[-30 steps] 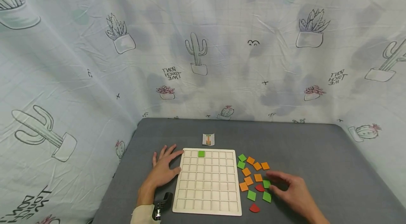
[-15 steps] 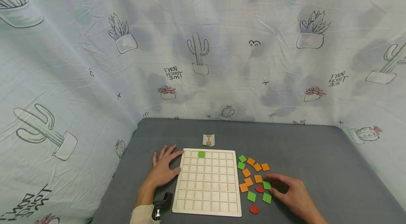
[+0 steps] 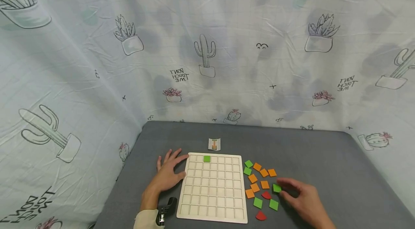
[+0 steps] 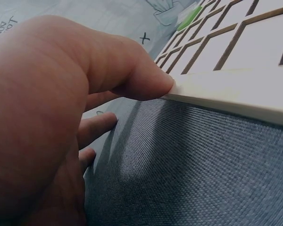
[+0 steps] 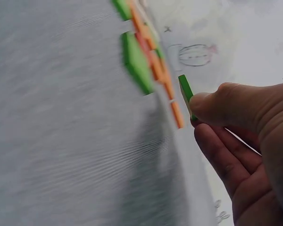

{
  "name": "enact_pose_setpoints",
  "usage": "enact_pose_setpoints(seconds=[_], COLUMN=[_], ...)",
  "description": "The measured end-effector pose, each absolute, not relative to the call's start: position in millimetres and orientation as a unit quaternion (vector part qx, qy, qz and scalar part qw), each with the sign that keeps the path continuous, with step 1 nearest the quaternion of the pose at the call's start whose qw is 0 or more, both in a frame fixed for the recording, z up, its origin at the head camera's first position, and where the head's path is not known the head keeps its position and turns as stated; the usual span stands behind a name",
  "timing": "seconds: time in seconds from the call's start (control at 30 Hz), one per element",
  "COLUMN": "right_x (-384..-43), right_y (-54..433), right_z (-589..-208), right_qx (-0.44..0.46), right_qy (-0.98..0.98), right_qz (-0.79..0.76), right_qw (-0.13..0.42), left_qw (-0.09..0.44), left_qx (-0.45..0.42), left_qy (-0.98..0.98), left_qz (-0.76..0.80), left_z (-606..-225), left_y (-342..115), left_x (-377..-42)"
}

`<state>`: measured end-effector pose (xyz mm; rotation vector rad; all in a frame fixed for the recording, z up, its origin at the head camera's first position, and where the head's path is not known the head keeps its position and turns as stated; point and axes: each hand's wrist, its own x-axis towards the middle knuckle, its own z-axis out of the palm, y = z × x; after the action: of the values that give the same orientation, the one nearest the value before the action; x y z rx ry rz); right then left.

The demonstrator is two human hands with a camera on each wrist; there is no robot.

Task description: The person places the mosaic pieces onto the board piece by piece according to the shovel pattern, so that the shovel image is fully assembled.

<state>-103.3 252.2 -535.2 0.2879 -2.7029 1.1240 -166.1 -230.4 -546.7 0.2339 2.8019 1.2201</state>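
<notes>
Green square tile (image 5: 185, 96), pinched in the fingers of the right hand (image 3: 306, 197), held clear of the tabletop (image 3: 350, 171) beside loose coloured pieces (image 3: 264, 184); gridded board (image 3: 213, 190) left of these; left hand (image 3: 166, 175) with fingers outspread, thumb touching the board's edge.

I read "DON'T TOUCH ME" (image 3: 179, 75), mirrored, on the cloth (image 3: 240, 56): left of centre, again at right, and slanted at lower left. My left wrist view catches only a lettering fragment (image 4: 4, 27). Small x marks (image 3: 272, 86) dot the cloth too.
</notes>
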Motion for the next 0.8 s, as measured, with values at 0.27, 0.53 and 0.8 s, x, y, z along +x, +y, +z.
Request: enact_pose_setpoints(seconds=[0.27, 0.53, 0.8], right_x=[-112.1, -129.4, -152.4], right_y=[247.7, 234.5, 210.9], right_z=[-510.1, -491.7, -478.3], right_qx=[0.129, 0.160, 0.201], right_qy=[-0.917, -0.915, -0.904], right_qz=[0.347, 0.340, 0.349], right_qw=[0.146, 0.149, 0.146], left_qw=[0.036, 0.038, 0.038], left_qx=[0.078, 0.077, 0.078], left_qy=[0.915, 0.914, 0.913], left_qz=[0.393, 0.396, 0.400], left_z=[-547.2, -545.9, -545.7], left_y=[-230.4, -230.4, -231.0], left_x=[-166.3, -165.9, -165.2])
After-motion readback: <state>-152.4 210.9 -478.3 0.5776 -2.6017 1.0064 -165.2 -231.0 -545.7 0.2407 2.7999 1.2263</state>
